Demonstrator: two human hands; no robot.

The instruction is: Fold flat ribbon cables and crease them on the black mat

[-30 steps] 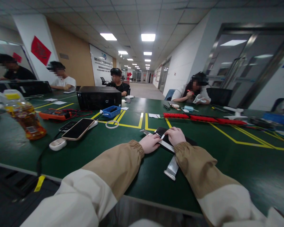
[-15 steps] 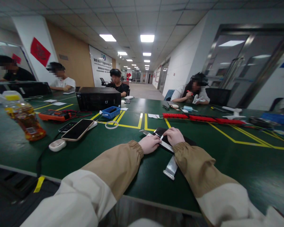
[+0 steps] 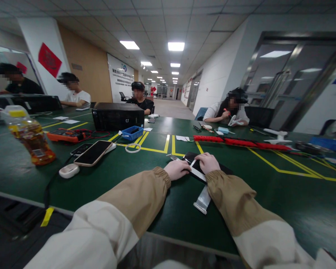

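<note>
My left hand has its fingers bent and closed on a flat white strip, like a ribbon cable. Beside it, my right hand pinches a narrow white end of what seems the same strip. A black flat piece lies on the table under the strip and the right hand. Below the right wrist a grey-white flat band with a thick end bar emerges from under the sleeve; whether it joins the strip is hidden.
On the green table at left are a drink bottle, a phone, an orange multimeter and a blue tray. A black case stands behind. Red bars lie at right. Several people sit opposite.
The whole view has shifted slightly down and right. Both hands keep nearly the same place and hold on the strip.
</note>
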